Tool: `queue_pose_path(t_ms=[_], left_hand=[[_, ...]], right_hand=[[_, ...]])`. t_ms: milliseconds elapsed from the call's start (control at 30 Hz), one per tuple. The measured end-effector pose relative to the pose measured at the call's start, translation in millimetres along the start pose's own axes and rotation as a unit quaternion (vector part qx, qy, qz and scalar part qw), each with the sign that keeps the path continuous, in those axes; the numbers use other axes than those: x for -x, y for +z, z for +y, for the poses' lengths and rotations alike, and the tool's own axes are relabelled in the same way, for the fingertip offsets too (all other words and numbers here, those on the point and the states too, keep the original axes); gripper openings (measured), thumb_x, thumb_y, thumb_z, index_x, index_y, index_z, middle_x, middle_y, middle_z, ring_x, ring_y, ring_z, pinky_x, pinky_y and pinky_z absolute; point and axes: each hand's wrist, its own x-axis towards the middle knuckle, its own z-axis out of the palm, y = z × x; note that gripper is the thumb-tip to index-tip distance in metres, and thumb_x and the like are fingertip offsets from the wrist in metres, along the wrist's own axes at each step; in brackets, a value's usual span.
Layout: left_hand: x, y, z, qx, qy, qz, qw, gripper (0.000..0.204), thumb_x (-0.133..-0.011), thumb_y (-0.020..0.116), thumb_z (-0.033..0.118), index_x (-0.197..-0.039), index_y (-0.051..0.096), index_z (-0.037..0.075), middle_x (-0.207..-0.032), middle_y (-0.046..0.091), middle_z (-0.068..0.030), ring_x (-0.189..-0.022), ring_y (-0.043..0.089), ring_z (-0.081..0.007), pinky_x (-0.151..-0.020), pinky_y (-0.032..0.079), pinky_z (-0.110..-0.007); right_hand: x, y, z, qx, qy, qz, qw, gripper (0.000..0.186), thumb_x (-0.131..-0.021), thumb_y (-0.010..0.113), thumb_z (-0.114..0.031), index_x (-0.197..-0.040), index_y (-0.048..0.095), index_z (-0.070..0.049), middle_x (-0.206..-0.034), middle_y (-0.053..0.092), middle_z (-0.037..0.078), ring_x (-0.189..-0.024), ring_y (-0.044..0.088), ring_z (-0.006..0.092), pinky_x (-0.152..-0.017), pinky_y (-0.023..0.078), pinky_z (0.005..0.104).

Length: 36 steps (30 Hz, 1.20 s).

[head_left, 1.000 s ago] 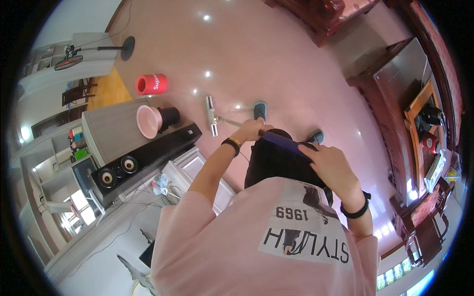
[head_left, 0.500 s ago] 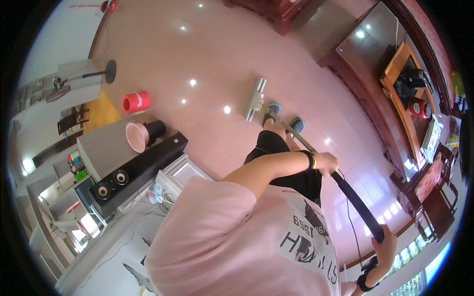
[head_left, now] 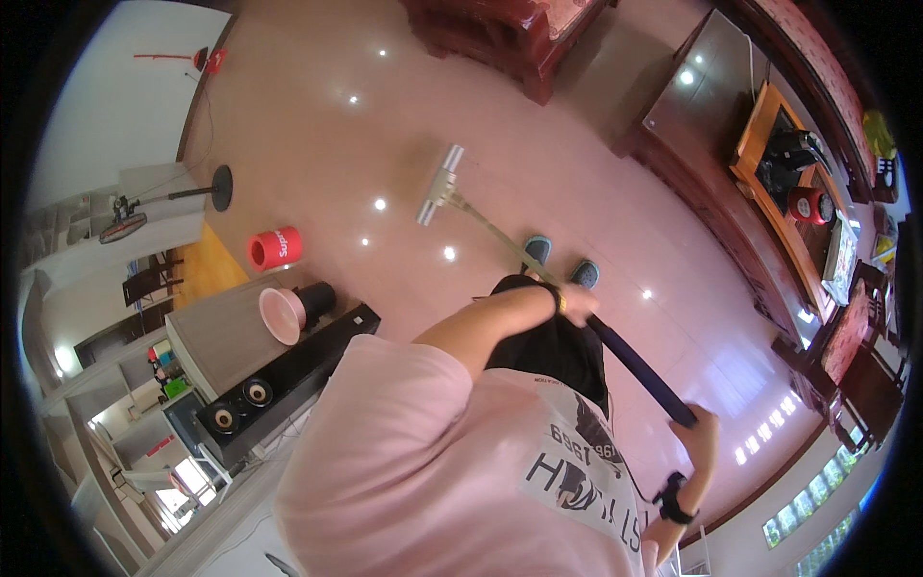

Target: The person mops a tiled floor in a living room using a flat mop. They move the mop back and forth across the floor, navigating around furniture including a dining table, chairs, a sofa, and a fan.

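Observation:
A long-handled mop (head_left: 505, 237) slants across the middle, its pale pole ending in a flat, silver bar-shaped head (head_left: 440, 187) on the tiled floor, ahead and left of my feet. My left hand (head_left: 578, 304) is wrapped round the handle just above where its black grip begins, slightly blurred. Lower down to the right, my right hand (head_left: 698, 433) closes on the top end of the black grip (head_left: 642, 370). A dark band is on my right wrist and a yellow one on my left. My shoes (head_left: 584, 274) stand beside the pole.
On the left are a red cylinder (head_left: 275, 248), a pink-rimmed bin (head_left: 283, 316), a black speaker (head_left: 288, 375), a grey cabinet (head_left: 216, 337) and a standing fan (head_left: 222, 188). Dark wooden furniture (head_left: 673, 183) with a tray (head_left: 755, 135) lines the right; another carved seat (head_left: 510, 48) stands ahead.
The mop head has swung left, away from my feet. Both hands have shifted left with the handle, still holding it. The view has moved slightly.

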Motion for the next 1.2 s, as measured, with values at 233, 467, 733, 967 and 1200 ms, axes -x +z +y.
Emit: queue_pose_path(t_ms=[233,467,733,967,1200], left_hand=[[174,-45,-181,-0.067,-0.194,0.161,0.965,0.002,-0.073,0.067,0.009,-0.075,0.068,0.009,-0.075,0.067,-0.0139,-0.07,0.064,-0.0306,-0.062,0.048,-0.041],[237,-54,-226,-0.132,-0.295,0.213,0.922,0.017,-0.07,0.065,-0.002,-0.083,0.061,0.008,-0.093,0.063,-0.0129,-0.094,0.06,-0.0334,-0.081,0.049,-0.042],[184,2,-160,0.12,-0.577,0.351,0.727,0.082,-0.086,0.064,0.013,-0.151,0.015,0.021,-0.154,0.016,-0.0268,-0.137,0.029,-0.0445,-0.111,0.031,-0.048],[100,41,-110,0.086,-0.458,0.381,0.799,0.076,-0.083,0.067,0.015,-0.146,0.026,0.011,-0.146,0.031,-0.0263,-0.13,0.036,-0.0453,-0.108,0.034,-0.048],[-67,84,29,-0.008,-0.338,0.27,0.902,0.049,-0.077,0.071,0.017,-0.123,0.054,0.009,-0.128,0.047,-0.0208,-0.117,0.048,-0.0373,-0.095,0.043,-0.048]], right_hand=[[-131,149,-146,-0.076,-0.185,-0.041,0.979,0.033,-0.075,0.068,-0.018,-0.102,0.064,0.001,-0.08,0.065,0.025,-0.08,0.065,0.0395,-0.07,0.051,0.0445],[-170,216,-239,0.035,-0.312,-0.023,0.949,0.054,-0.082,0.061,-0.014,-0.134,0.048,-0.014,-0.083,0.063,0.019,-0.075,0.064,0.0409,-0.071,0.055,0.0462],[-163,217,-199,0.116,-0.331,0.004,0.936,0.058,-0.084,0.063,-0.017,-0.139,0.045,-0.019,-0.101,0.056,0.025,-0.072,0.063,0.0412,-0.063,0.056,0.0445],[-127,141,-73,0.136,-0.345,0.039,0.928,0.056,-0.085,0.062,-0.016,-0.138,0.045,-0.018,-0.08,0.065,0.015,-0.071,0.067,0.0286,-0.059,0.055,0.0401],[-41,64,169,0.048,-0.303,0.064,0.95,0.053,-0.082,0.065,-0.014,-0.133,0.051,-0.021,-0.079,0.062,0.018,-0.075,0.063,0.0371,-0.067,0.053,0.0438]])
